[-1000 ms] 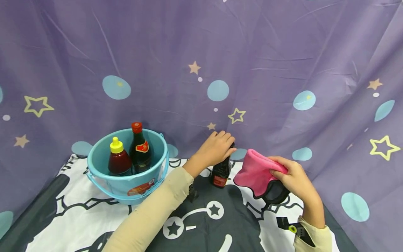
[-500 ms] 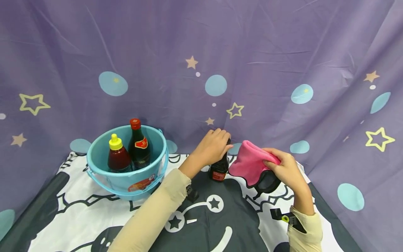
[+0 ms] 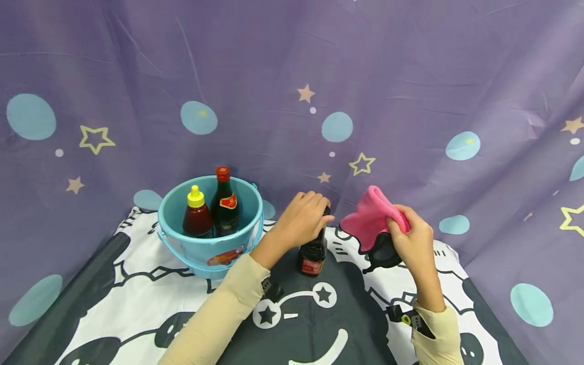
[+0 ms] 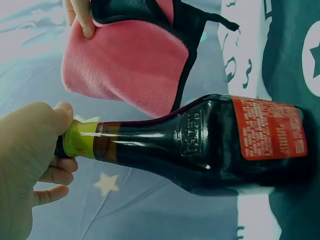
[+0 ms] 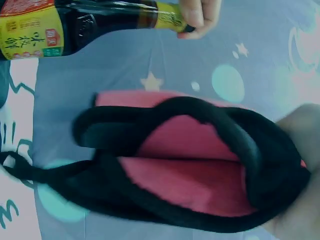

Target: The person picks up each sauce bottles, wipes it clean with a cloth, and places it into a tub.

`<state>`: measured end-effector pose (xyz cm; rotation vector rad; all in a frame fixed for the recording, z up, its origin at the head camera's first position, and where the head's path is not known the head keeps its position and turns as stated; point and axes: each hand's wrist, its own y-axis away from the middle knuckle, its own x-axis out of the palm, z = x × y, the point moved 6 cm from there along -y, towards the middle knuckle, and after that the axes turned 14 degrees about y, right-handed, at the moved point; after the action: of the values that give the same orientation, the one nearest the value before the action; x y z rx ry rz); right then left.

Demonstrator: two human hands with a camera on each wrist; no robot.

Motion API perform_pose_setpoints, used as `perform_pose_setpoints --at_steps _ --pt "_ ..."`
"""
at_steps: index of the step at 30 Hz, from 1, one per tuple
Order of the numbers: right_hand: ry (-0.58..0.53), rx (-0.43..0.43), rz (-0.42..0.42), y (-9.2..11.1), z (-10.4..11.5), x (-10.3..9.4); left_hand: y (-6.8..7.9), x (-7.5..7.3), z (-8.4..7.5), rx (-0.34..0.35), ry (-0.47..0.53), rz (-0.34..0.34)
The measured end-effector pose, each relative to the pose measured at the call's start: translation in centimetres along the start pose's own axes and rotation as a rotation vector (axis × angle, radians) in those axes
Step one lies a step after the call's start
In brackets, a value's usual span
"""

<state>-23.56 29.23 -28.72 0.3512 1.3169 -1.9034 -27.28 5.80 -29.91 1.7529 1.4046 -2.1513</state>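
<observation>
My left hand (image 3: 304,218) grips a dark soy sauce bottle (image 3: 313,253) by its cap and upper neck. In the left wrist view the bottle's red back label (image 4: 272,129) shows; its yellow front label (image 5: 32,32) appears in the right wrist view. To the right, my right hand (image 3: 414,242) pinches a folded pink cloth (image 3: 370,218) with black edging, its dark underside and hanging loop turned downward. The cloth's folds gape in the right wrist view. It is held beside the bottle, apart from it in the head view.
A light blue bucket (image 3: 205,258) stands left of the bottle. Inside are a brown squeeze bottle (image 3: 197,220) with a yellow cap and a dark bottle (image 3: 224,210) with a red cap. Behind the patterned tablecloth (image 3: 150,299) hangs a purple curtain (image 3: 274,61).
The head view has swung left. Relative to the tablecloth, the soy sauce bottle has moved a little left and nearer with my left hand. The cloth is still in my right hand, tilted slightly differently.
</observation>
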Motion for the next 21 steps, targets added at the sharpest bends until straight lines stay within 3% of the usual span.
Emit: perform_pose_setpoints --at_steps 4,8,12,21 --pt "-0.046 0.040 -0.098 -0.3 1.1 0.3 0.7 -1.4 0.3 -0.004 0.028 -0.010" --pt "-0.084 0.024 -0.142 -0.1 2.4 1.1 1.3 -2.3 0.5 -0.010 0.057 0.007" --pt "-0.122 -0.050 -0.163 0.6 3.8 2.2 2.0 -2.3 0.6 -0.007 0.059 -0.001" --pt "-0.195 -0.280 -0.153 2.2 7.6 4.5 3.4 -2.3 0.7 -0.023 0.042 -0.087"
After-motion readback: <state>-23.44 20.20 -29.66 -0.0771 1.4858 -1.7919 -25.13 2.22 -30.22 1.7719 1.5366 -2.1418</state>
